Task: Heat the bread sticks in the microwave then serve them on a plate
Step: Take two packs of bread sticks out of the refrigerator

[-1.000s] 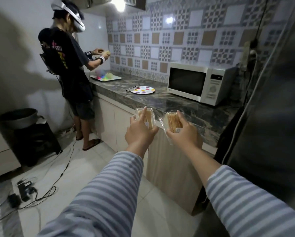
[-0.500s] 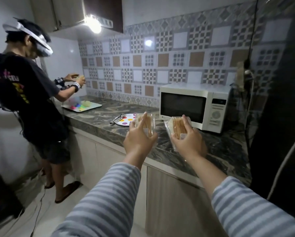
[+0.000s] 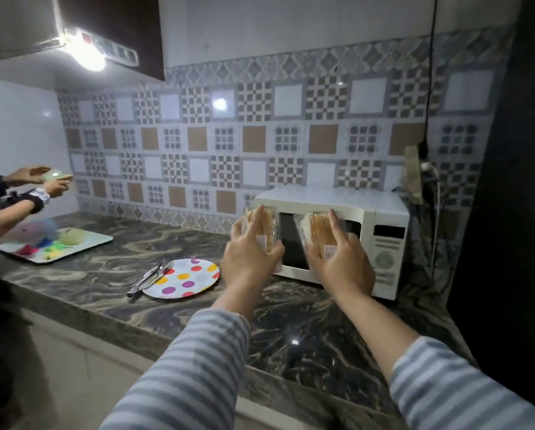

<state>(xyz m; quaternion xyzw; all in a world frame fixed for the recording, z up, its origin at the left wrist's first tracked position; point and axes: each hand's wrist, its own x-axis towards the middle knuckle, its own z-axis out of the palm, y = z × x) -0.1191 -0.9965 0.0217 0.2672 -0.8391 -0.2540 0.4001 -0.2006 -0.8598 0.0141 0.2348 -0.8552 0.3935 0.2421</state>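
Observation:
My left hand (image 3: 250,262) grips a clear pack of bread sticks (image 3: 267,226), held upright in the air. My right hand (image 3: 342,265) grips a second clear pack of bread sticks (image 3: 317,232) the same way. Both packs hang in front of the white microwave (image 3: 384,243), whose door is closed. A white plate with coloured dots (image 3: 182,279) lies on the dark marble counter (image 3: 275,318) to the left of my hands.
Metal tongs (image 3: 146,279) rest on the plate's left rim. Another person's hands (image 3: 39,181) work at far left above a tray (image 3: 83,243) with coloured items. A dark fridge wall (image 3: 508,181) stands on the right, with a socket and cables (image 3: 424,169) beside it.
I have come closer to the counter. Both packs now sit higher and in front of the microwave door. The other person has slid to the frame's left edge.

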